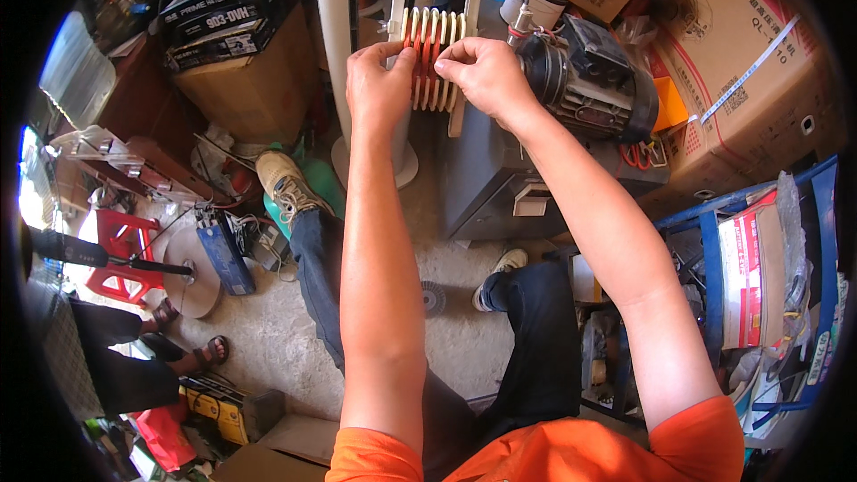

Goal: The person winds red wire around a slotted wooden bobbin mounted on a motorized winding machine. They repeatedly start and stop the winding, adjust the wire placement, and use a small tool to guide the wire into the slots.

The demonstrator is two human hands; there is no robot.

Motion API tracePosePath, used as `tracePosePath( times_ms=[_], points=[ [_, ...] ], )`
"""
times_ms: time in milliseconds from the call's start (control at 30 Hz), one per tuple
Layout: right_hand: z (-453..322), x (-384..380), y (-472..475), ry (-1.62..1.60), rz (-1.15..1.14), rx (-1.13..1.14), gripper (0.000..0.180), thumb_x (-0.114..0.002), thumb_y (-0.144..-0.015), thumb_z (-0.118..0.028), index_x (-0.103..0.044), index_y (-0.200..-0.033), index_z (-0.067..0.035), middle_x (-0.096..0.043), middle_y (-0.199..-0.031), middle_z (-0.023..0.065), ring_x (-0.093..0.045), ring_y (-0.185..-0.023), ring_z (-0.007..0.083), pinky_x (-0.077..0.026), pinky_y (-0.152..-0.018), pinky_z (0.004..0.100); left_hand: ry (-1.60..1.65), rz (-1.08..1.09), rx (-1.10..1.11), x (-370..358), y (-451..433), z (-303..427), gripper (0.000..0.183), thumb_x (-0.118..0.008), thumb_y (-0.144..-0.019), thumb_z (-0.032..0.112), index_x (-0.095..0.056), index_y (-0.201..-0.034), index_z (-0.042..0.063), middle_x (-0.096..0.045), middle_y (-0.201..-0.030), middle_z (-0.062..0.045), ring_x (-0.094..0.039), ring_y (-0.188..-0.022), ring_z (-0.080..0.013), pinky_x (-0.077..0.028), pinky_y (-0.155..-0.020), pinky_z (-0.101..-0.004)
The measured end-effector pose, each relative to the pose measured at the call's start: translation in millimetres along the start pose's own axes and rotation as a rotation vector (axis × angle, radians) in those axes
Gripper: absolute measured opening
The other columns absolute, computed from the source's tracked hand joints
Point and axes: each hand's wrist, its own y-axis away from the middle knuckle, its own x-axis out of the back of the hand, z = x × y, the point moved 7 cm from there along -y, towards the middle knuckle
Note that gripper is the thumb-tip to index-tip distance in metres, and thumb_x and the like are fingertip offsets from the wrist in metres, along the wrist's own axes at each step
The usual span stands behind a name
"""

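Note:
Before me is a coil-winding former [438,19] with a row of cream, rounded grooved plates, held between two pale end bars. A wing-nut-like fastener [383,27] sticks out at its left end. Red winding [427,60], apparently wire, fills the middle grooves. My left hand [376,84] grips the left side, its fingers over the near end bar and its thumb against the red winding. With thumb and forefinger pinched together, my right hand [487,73] touches the right part of the winding. Whether a strand lies in that pinch is too small to tell.
Right of the former, an electric motor [589,90] sits on a grey metal cabinet [485,194]. A pale machine column [331,33] rises at the left. Beyond are large cardboard boxes [750,60], a blue metal rack [714,281], a red plastic stool [107,234] and another person's sandalled foot [213,352].

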Motion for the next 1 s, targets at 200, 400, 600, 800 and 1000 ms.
tracePosePath(
  times_ms=[200, 400, 600, 800, 1000],
  points=[
    [1.5, 0.2, 8.6, -0.145, 0.069, 0.070, 0.012, -0.068, -0.083, -0.011, -0.069, -0.087, 0.000, -0.070, -0.079, 0.0060, -0.062, -0.071, 0.0112, -0.050, -0.068, 0.0275, -0.093, 0.134, -0.005, 14.9, 11.2, 27.1, 0.036, -0.073, -0.079, 0.021, -0.066, -0.107, 0.000, -0.068, -0.087, -0.012, -0.065, -0.079, -0.0206, -0.050, -0.073, -0.0316],
    [1.1, -1.7, 9.9, -0.199, 0.111, 0.114, 0.011, -0.068, -0.081, -0.010, -0.069, -0.086, 0.000, -0.071, -0.079, 0.0087, -0.065, -0.072, 0.0141, -0.051, -0.069, 0.0291, -0.169, 0.070, -0.259, 6.8, 18.2, 44.9, 0.025, -0.070, -0.081, 0.016, -0.070, -0.106, 0.017, -0.063, -0.098, -0.009, -0.064, -0.090, -0.0265, -0.050, -0.079, -0.0368],
    [-5.4, 1.9, 7.5, -0.123, 0.130, 0.141, 0.013, -0.069, -0.082, -0.010, -0.069, -0.087, 0.002, -0.070, -0.078, 0.0074, -0.063, -0.071, 0.0108, -0.051, -0.068, 0.0269, -0.172, 0.106, -0.325, 6.2, 20.5, 50.0, 0.012, -0.068, -0.083, 0.017, -0.074, -0.092, 0.012, -0.064, -0.099, -0.009, -0.065, -0.087, -0.0303, -0.051, -0.078, -0.0389],
    [-21.9, 8.7, -25.3, 0.247, 0.073, 0.180, 0.020, -0.070, -0.080, -0.020, -0.071, -0.087, -0.001, -0.070, -0.077, 0.0137, -0.067, -0.070, 0.0213, -0.051, -0.067, 0.0334, 0.214, -0.074, -0.160, -1.8, 7.1, 33.3, 0.012, -0.068, -0.086, 0.006, -0.071, -0.095, -0.001, -0.069, -0.081, -0.005, -0.060, -0.072, -0.0071, -0.050, -0.066, -0.0230],
    [-23.3, 8.9, -31.2, 0.306, 0.038, 0.158, 0.019, -0.071, -0.078, -0.021, -0.073, -0.088, -0.005, -0.070, -0.081, 0.0136, -0.067, -0.075, 0.0241, -0.052, -0.071, 0.0344, 0.381, -0.019, -0.125, -2.4, 5.2, 30.4, 0.013, -0.069, -0.084, 0.005, -0.071, -0.095, 0.000, -0.070, -0.082, -0.007, -0.063, -0.074, -0.0104, -0.051, -0.067, -0.0254]
  ],
)
